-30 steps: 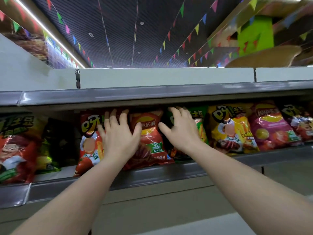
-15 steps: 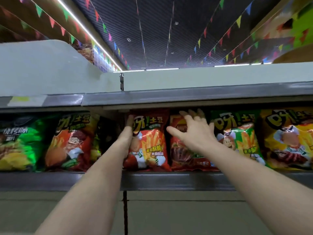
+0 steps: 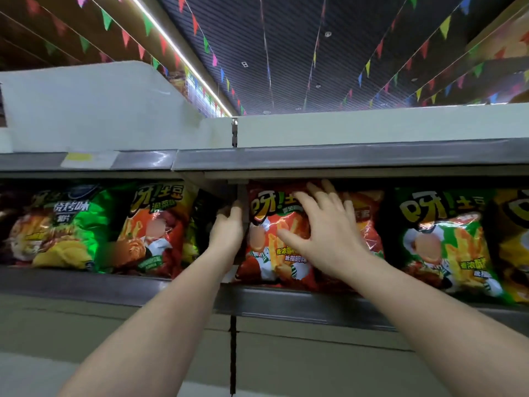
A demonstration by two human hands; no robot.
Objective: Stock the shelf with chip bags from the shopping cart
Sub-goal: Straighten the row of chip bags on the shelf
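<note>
A red chip bag (image 3: 267,253) with yellow lettering stands upright on the shelf (image 3: 300,303), under the upper shelf's lip. My right hand (image 3: 320,233) lies flat on the bag's front, fingers spread and straight. My left hand (image 3: 227,233) reaches in beside the bag's left edge; its fingertips curl behind that edge and are partly hidden. A second red bag (image 3: 369,224) peeks out behind my right hand. The shopping cart is out of view.
More bags line the shelf: a green one (image 3: 68,224) at far left, an orange-red one (image 3: 154,227), a dark bag (image 3: 200,222) behind, a green-and-orange one (image 3: 446,242) and a yellow one (image 3: 515,242) at right. The upper shelf rail (image 3: 343,156) overhangs.
My right hand has slid left from the neighbouring red bag onto the front of the red bag with yellow lettering. My left hand stays at that bag's left edge. The view has shifted closer.
</note>
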